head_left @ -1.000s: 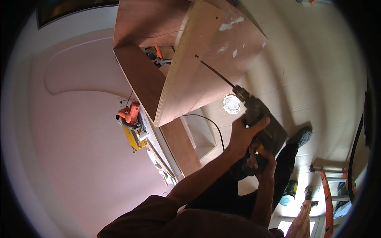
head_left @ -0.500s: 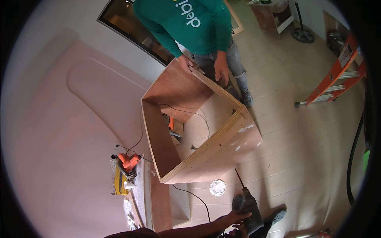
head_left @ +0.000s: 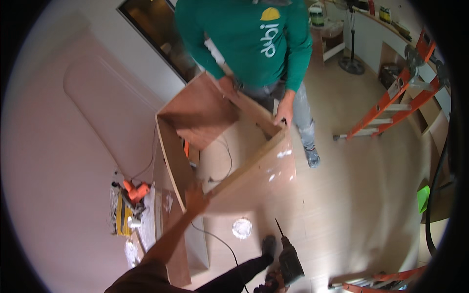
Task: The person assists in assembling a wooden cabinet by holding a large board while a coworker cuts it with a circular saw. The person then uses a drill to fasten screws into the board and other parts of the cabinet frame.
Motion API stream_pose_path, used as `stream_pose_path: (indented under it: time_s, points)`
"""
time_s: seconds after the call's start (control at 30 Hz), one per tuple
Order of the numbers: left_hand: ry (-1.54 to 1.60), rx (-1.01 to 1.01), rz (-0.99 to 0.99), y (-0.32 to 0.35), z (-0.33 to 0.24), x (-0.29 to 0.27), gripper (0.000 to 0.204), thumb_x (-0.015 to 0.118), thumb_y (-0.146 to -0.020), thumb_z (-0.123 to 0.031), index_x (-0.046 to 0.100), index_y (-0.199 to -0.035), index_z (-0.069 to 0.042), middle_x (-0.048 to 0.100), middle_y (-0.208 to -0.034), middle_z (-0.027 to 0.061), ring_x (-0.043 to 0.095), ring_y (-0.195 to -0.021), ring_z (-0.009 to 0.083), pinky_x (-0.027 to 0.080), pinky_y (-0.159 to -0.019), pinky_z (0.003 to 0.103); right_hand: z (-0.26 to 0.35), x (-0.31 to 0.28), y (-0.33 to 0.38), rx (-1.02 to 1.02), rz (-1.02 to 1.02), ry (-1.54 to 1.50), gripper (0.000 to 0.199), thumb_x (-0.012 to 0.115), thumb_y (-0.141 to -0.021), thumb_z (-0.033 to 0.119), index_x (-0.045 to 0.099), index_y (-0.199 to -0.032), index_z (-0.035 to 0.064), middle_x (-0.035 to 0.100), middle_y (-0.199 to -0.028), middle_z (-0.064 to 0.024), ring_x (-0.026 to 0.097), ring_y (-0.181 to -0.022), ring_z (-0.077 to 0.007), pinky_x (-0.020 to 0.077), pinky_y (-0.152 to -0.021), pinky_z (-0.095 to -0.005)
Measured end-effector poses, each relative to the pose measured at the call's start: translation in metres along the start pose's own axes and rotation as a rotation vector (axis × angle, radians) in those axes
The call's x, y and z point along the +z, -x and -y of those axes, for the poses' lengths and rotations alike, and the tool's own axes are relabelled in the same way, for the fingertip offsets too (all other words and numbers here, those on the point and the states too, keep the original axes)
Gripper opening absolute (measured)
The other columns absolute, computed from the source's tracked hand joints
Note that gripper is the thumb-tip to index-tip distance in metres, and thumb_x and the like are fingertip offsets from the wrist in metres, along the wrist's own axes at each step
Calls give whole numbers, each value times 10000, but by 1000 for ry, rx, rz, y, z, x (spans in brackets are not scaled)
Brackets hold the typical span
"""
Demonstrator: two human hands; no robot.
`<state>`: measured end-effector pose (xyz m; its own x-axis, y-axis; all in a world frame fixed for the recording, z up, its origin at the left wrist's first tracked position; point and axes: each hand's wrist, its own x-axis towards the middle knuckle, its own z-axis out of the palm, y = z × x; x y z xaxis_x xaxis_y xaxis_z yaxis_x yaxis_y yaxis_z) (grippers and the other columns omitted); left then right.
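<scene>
An open plywood box (head_left: pixel 254 168) stands at the middle of the view. My left arm reaches out to it, and my left hand (head_left: pixel 196 198) grips its near corner, the fingers slightly blurred. Low in the view, my right hand (head_left: pixel 274 282) is closed around a dark power drill (head_left: pixel 291 263) with a long bit pointing up and away. The drill is apart from the box. Across the box, a person in a green sweater (head_left: pixel 249 53) holds its far panel: one hand (head_left: pixel 228 88) at the left, the other (head_left: pixel 285 111) by the right corner.
An orange circular saw (head_left: pixel 136 191) rests at the left beside a yellow box (head_left: pixel 123 217). A round white-smeared lid or bucket (head_left: pixel 242 228) is on the floor before the box. Cords trail around it. An orange ladder (head_left: pixel 378 115) stands at the right, near a black fan (head_left: pixel 351 65).
My left hand has left the drill and moved onto the box's near corner. The other person stands more upright, one hand now at the right corner. My view has shifted.
</scene>
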<state>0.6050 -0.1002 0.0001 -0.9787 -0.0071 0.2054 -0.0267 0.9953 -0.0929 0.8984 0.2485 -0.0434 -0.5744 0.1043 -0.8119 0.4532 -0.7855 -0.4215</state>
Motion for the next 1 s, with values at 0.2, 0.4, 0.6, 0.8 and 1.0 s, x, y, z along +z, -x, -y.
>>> stream_pose_path:
  time_s: [0.2, 0.4, 0.6, 0.8, 1.0]
  points:
    - [-231, 134, 742, 4, 52, 43, 434, 430, -935, -243, 412, -1311, -26, 595, -1051, 240, 619, -885, 380, 492, -751, 487, -15, -12, 25, -15, 71, -15, 343, 617, -784, 87, 532, -1086, -51, 612, -806, -153, 544, -489, -155, 470, -458, -280]
    - [247, -183, 302, 18, 32, 40, 461, 277, -976, -393, 579, -1103, -68, 627, -910, 264, 595, -863, 458, 455, -799, 519, -25, -27, 27, -10, 165, 64, 328, 588, -800, 48, 552, -1106, -65, 581, -861, -163, 504, -502, -145, 442, -485, -279]
    - [276, -232, 234, 29, 35, 46, 546, 242, -964, -468, 605, -1116, -90, 620, -935, 271, 573, -925, 457, 441, -849, 504, -52, -32, 7, -70, 257, 155, 372, 565, -806, 46, 512, -1147, -94, 570, -832, -158, 494, -497, -148, 429, -473, -274]
    - [208, -289, 263, 24, 28, 43, 521, 265, -964, -434, 611, -1089, -65, 625, -896, 265, 580, -904, 450, 433, -845, 500, -62, -29, -35, -228, 578, 228, 371, 501, -834, 43, 485, -1164, -126, 564, -769, -164, 465, -482, -140, 399, -454, -276]
    - [80, -181, 71, 35, 29, 52, 598, 320, -933, -520, 625, -1062, -22, 638, -826, 246, 610, -872, 407, 438, -841, 481, -97, -28, -134, -396, 841, 214, 371, 535, -865, 105, 468, -1167, -100, 536, -726, -125, 436, -489, -116, 378, -467, -273]
